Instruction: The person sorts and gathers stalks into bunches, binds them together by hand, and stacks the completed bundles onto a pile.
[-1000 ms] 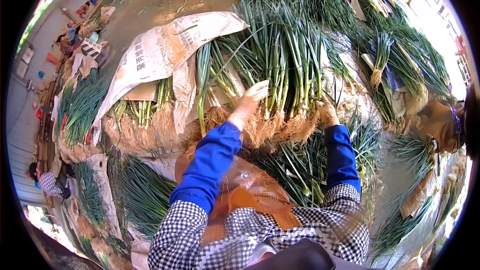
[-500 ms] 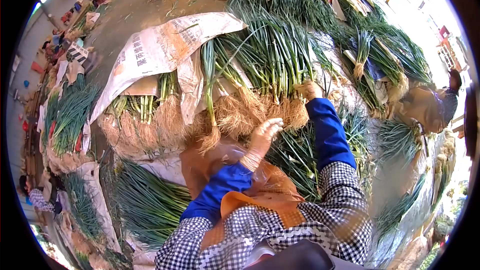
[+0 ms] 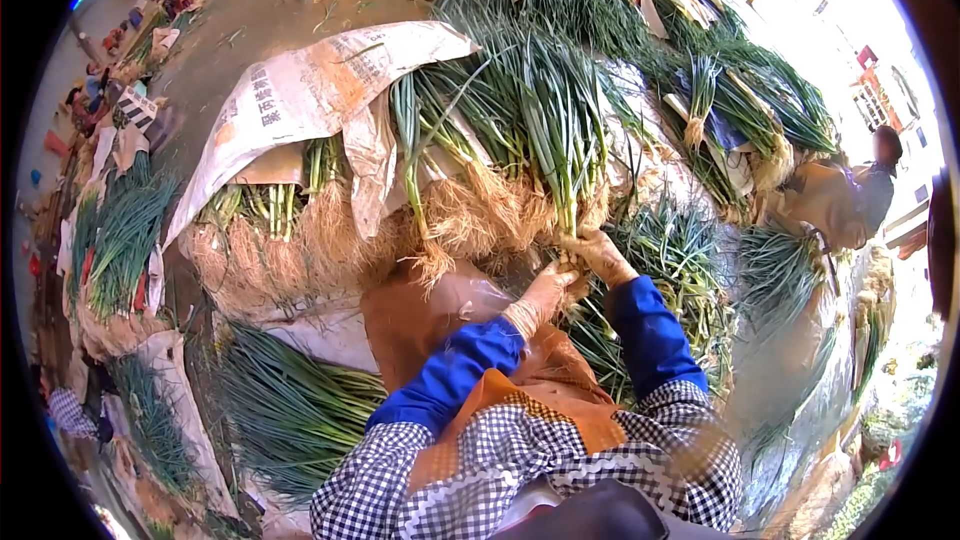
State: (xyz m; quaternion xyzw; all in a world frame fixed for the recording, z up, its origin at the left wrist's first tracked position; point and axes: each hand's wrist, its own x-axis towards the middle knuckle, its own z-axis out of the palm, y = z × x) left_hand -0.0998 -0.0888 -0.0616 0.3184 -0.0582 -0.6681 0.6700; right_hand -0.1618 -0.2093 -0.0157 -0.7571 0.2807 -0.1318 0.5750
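My right hand [image 3: 602, 256] is closed around the lower white stems of a few green onions [image 3: 566, 165], whose long leaves point away from me. Just below it, my left hand [image 3: 543, 296] has its fingers bent in at the root end of the same green onions. The roots there are mostly covered by my fingers. Beyond my hands lies a heap of green onions with bushy tan roots [image 3: 490, 205]. One separate green onion [image 3: 411, 175] lies to the left, its roots toward me.
A printed white sack [image 3: 300, 90] covers part of the heap on the left. More green onions [image 3: 290, 400] lie at my lower left, and loose leaves [image 3: 670, 280] are on my right. Another person [image 3: 840, 200] is at the right, near more bundles.
My right hand has drawn back toward me from the heap, bringing green onions with it. My left hand has moved right and down to meet it at the root end.
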